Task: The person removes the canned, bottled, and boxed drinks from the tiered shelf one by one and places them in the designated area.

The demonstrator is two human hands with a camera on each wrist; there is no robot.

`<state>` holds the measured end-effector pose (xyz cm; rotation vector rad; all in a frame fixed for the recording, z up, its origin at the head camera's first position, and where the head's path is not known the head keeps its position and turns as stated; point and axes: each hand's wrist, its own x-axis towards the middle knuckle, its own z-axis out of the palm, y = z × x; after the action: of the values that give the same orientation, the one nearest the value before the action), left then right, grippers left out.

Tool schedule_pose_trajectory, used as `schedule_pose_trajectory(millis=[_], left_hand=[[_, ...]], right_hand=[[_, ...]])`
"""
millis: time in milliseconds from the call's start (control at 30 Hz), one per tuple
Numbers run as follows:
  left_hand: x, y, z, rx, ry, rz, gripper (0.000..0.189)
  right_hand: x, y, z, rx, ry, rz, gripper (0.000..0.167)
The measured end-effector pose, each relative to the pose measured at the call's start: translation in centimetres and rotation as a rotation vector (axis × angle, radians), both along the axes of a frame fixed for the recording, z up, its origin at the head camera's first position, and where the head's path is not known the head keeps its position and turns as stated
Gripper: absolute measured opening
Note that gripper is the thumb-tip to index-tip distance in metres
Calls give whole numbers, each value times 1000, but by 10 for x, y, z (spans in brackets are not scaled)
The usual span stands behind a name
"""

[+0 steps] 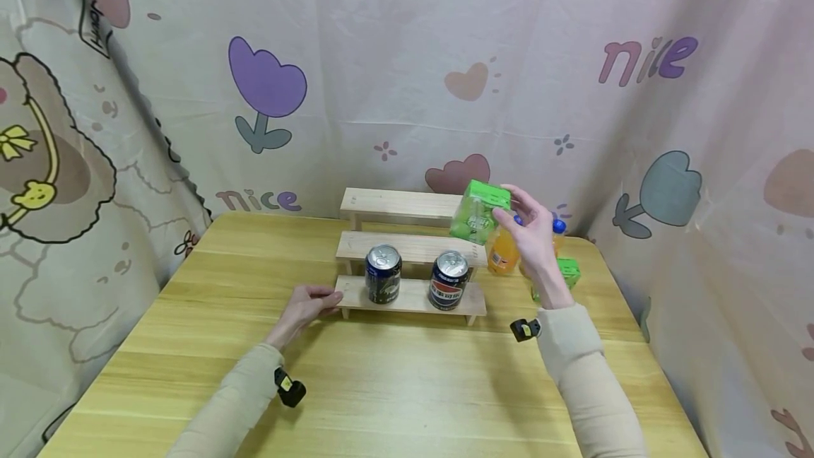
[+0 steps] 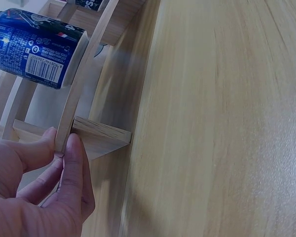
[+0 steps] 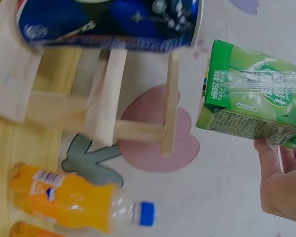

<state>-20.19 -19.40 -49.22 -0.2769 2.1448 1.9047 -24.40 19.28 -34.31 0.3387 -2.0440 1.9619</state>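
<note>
Head view: our right hand (image 1: 533, 230) grips a green carton (image 1: 475, 214) in the air near the right end of the wooden rack (image 1: 400, 201); our left hand (image 1: 305, 308) pinches the lowest shelf (image 1: 415, 297), bearing two cans (image 1: 384, 276). We see a wooden table (image 1: 407, 387) below, patterned curtains (image 1: 381, 83) behind.

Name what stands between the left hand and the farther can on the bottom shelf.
In the head view, the nearer can, also on the bottom shelf, stands between the left hand and farther can.

Cans (image 1: 384, 280) on shelf (image 1: 415, 294) — bottles (image 1: 502, 254) right
</note>
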Motion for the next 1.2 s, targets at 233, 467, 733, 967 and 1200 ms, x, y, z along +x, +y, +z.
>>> schedule_pose_trajectory(millis=[233,467,733,967,1200], left_hand=[[-1,0,0,3,-3,-3,45],[0,2,1,64,2,8,46],[1,1,0,35,19,-4,45],[2,1,2,28,3,6,47],[1,2,2,36,3,10,48]], right_hand=[[3,21,-13,-103,8,-52,48],[7,36,-30,-135,0,-112,43],[10,54,-54,-115,-36,-155,39],[12,64,-69,-56,-105,-157,41],[12,72,-86,60,-167,-155,46]])
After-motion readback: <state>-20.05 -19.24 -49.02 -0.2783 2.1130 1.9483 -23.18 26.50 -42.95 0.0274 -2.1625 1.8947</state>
